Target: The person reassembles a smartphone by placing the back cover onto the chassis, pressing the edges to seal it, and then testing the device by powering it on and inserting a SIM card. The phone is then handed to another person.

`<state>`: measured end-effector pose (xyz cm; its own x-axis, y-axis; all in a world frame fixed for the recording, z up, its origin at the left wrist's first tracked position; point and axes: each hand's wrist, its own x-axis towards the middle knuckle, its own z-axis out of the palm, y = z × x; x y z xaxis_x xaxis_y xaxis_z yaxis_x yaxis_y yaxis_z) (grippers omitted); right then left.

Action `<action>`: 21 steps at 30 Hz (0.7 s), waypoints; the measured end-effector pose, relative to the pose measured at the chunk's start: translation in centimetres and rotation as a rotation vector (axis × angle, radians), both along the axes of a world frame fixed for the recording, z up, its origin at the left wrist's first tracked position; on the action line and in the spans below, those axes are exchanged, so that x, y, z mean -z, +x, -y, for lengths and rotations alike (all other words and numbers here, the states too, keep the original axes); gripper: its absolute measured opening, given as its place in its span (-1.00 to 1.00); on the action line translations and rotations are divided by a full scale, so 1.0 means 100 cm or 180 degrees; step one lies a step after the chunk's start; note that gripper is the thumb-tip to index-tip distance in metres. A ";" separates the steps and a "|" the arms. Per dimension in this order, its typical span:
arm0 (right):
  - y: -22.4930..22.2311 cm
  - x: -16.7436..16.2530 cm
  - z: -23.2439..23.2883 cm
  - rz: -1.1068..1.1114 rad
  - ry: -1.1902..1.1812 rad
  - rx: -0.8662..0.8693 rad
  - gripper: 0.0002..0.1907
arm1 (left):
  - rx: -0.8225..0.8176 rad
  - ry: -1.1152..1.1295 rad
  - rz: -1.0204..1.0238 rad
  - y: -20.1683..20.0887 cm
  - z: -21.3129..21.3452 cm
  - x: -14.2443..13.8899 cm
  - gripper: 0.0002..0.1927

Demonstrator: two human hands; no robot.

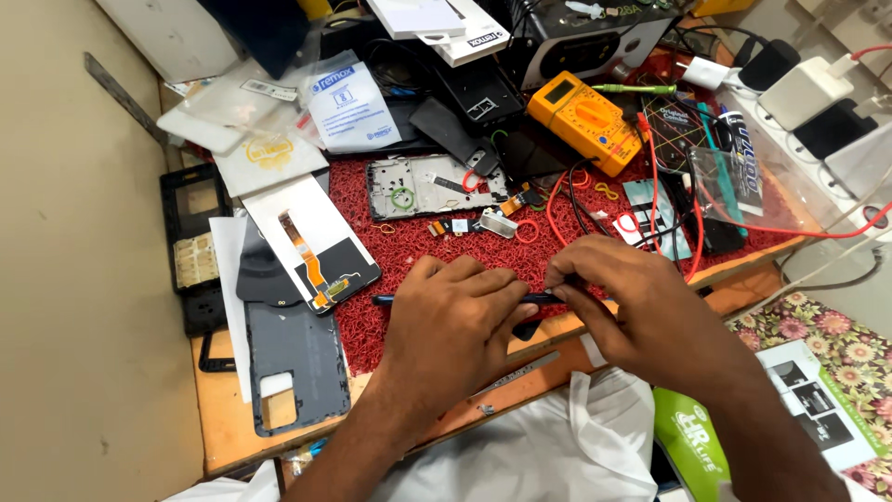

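Note:
My left hand (455, 321) and my right hand (627, 302) meet over the front of a red bristle mat (409, 256). Both grip one thin dark tool (383, 299) that lies left to right; its blue-black end sticks out to the left of my left hand, and the middle is hidden under my fingers. Just beyond my hands lie a small silver part (499, 223) and an orange flex cable (525, 199). A stripped phone frame (423, 186) rests further back on the mat.
A phone screen with an orange flex (316, 251) and a grey back cover (297, 358) lie to the left. A yellow multimeter (585, 116) with red and black leads sits at the back right. Chargers, packets and boxes crowd the rear. A white cloth (539, 446) hangs at the bench's front edge.

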<state>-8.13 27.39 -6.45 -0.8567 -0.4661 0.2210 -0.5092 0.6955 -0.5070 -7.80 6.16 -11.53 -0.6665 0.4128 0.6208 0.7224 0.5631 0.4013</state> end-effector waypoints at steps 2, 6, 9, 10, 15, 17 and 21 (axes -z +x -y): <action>-0.001 0.000 0.000 -0.0022 0.0064 -0.0047 -0.77 | 0.0007 -0.0001 0.0036 -0.002 -0.001 0.002 -0.84; -0.003 -0.002 0.001 0.0003 0.0215 -0.0013 -0.79 | 0.0026 0.0007 -0.0083 -0.007 -0.001 0.005 -0.84; -0.003 -0.005 0.006 -0.0049 0.0309 -0.0085 -0.82 | -0.0015 0.0039 -0.0081 -0.007 -0.001 0.006 -0.83; -0.003 -0.006 0.008 -0.0086 0.0410 -0.0132 -0.81 | -0.0024 0.0047 -0.0092 -0.007 -0.001 0.006 -0.83; 0.000 -0.018 0.018 -0.0168 0.0988 -0.0247 -0.59 | -0.0036 0.0051 -0.0142 -0.009 -0.001 0.007 -0.85; 0.001 -0.022 0.021 0.0017 0.1201 -0.0280 -0.59 | -0.0035 0.0086 -0.0152 -0.008 -0.001 0.008 -0.86; -0.002 -0.028 0.028 -0.0100 0.1604 -0.0628 -0.64 | -0.0043 0.0008 -0.0027 -0.009 0.000 0.007 -0.89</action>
<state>-8.34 24.61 -3.67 -0.7388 -0.6723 -0.0474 -0.6642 0.7382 -0.1178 -8.66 6.15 -12.28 -0.6667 0.4023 0.6274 0.7182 0.5718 0.3965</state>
